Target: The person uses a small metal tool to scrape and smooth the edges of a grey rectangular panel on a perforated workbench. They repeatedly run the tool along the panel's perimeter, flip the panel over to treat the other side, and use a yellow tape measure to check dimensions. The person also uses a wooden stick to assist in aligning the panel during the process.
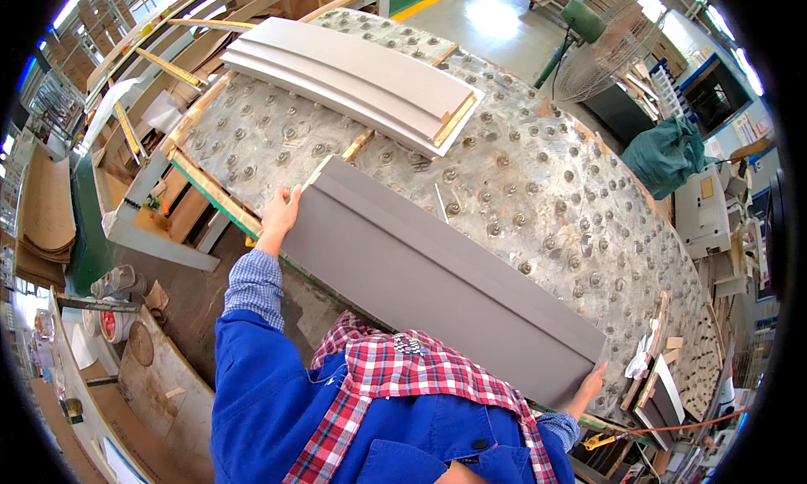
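A long grey panel (437,286) with a raised ridge along its far side lies across the near edge of the table in front of me. My left hand (282,213) grips its left end, the fingers bent over the corner. At the opposite end my right hand (592,383) holds the right edge; part of that hand is hidden behind the panel. Beyond it rests a stack of pale panels (353,76) with stepped edges and a bare wood strip at the right end.
The metal table (538,198) is studded with ball rollers. A wooden rack (151,207) with yellow-striped bars stands to the left. At the back right are a floor fan (605,60) and a green bag (666,156). Wood offcuts and a yellow tool (598,441) lie at the right.
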The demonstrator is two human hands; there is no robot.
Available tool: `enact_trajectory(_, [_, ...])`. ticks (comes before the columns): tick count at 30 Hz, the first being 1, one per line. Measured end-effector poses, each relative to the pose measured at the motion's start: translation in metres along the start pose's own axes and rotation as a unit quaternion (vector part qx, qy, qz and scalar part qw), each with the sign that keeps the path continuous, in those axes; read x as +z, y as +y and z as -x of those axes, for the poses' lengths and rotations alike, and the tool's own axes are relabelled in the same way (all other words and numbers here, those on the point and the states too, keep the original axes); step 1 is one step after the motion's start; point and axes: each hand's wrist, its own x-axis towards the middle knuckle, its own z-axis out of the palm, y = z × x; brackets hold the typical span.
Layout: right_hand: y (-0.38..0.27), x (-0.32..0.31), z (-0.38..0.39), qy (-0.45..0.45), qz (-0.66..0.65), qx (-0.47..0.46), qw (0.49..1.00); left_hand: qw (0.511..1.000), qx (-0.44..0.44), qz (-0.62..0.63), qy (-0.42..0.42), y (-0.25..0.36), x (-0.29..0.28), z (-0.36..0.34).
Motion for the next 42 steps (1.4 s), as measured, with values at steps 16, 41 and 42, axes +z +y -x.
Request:
enact_trajectory(16, [0.0, -0.012, 0.048, -0.041, -0.167, 0.045, 0.984, 1.0, -0.011, 0.003, -0.016, -0.014, -0.008, -0.003])
enact_trajectory(41, [0.016, -0.01, 0.052, 0.034, -0.469, 0.0, 0.882, 0.917, -0.001, 0.384, 0.107, -0.029, -0.019, -0.002])
enact_trajectory(42, [0.0, -0.009, 0.063, 0.016, -0.47, -0.006, 0.883, 0.931, 0.006, 0.347, 0.113, -0.034, -0.025, -0.012])
